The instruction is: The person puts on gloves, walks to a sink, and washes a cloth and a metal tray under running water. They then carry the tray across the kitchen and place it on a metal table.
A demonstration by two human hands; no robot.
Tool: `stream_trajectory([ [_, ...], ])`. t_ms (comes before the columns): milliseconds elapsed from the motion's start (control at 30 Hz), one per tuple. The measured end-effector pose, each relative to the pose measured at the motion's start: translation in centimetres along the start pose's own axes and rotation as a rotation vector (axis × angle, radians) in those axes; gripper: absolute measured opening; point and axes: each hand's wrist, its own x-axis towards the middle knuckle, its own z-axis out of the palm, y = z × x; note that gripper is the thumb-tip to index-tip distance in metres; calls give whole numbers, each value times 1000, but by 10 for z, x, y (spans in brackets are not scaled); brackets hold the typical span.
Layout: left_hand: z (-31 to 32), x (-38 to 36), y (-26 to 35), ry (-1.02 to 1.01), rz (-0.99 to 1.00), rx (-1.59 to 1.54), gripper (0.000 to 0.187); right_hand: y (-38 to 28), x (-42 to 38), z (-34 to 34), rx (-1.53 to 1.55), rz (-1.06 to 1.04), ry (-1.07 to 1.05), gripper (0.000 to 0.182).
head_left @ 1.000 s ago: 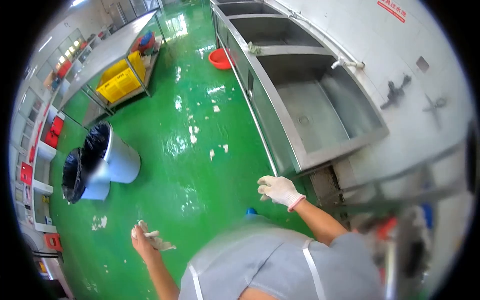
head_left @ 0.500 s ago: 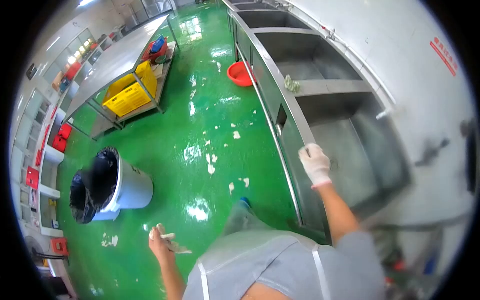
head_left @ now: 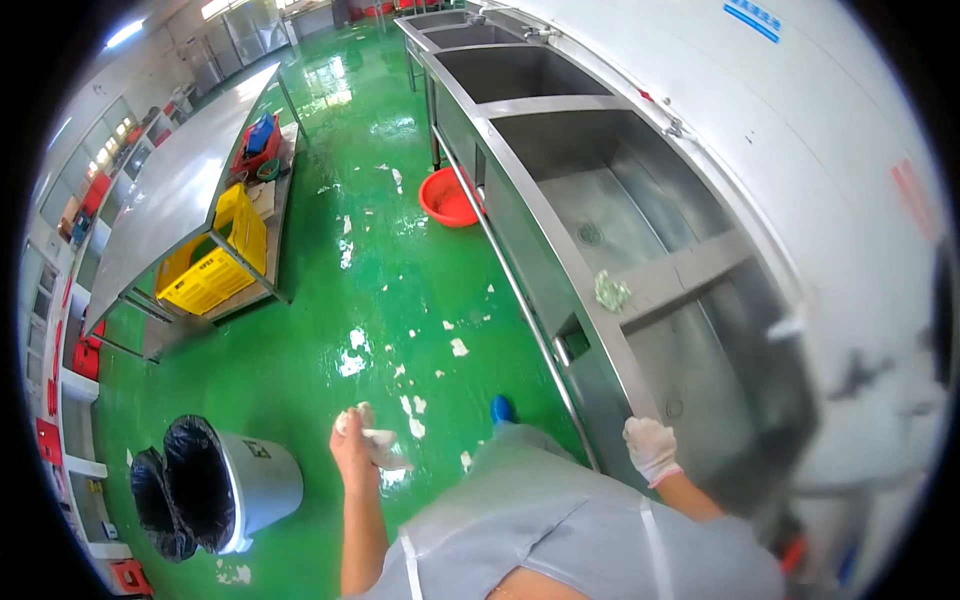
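My left hand (head_left: 355, 450) is bare and closed round a whitish glove (head_left: 380, 443), which hangs over the wet green floor. A white glove with a pink cuff covers my right hand (head_left: 651, 447). That hand is at the front rim of the steel sink (head_left: 610, 365), its fingers curled; whether anything is inside them is hidden. A pale green crumpled clump (head_left: 612, 291) lies on the rim beside the divider between two basins, ahead of my right hand.
Bins with black liners (head_left: 262, 485) stand at the lower left. A steel table (head_left: 180, 190) with a yellow crate (head_left: 210, 280) on its lower shelf is at the left. A red basin (head_left: 448, 198) sits beside the sinks. White scraps (head_left: 459, 347) litter the green floor.
The view has moved forward along the sinks, with the bins, crate and green clump now lower in it. My left hand still holds the glove; my right hand remains at the sink rim.
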Motion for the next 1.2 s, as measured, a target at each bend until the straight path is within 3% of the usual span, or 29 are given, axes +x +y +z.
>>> stream_trajectory([
  [200,62,106,24,16,-18,52,29,-110,183,-60,218,-219,109,11],
  [300,76,156,56,95,5,109,28,-138,297,-67,191,-453,514,11],
  [367,88,186,78,127,22,122,28,-145,371,-82,124,-472,619,10],
  [433,97,209,95,132,12,128,28,-153,437,-104,294,-306,373,17],
  [533,97,255,95,196,20,145,29,-158,539,-91,353,-189,550,24],
  [733,93,363,101,308,-49,207,33,-191,699,-85,233,-45,350,30],
  [900,104,502,118,328,4,148,36,-207,758,-90,70,-104,240,20],
  [1000,142,589,141,270,-32,53,37,-219,788,-99,108,-121,249,17],
  [1100,195,673,165,262,-20,49,37,-234,822,-107,114,-23,272,14],
  [1200,241,751,188,98,-48,116,37,-244,858,-115,147,68,247,13],
])
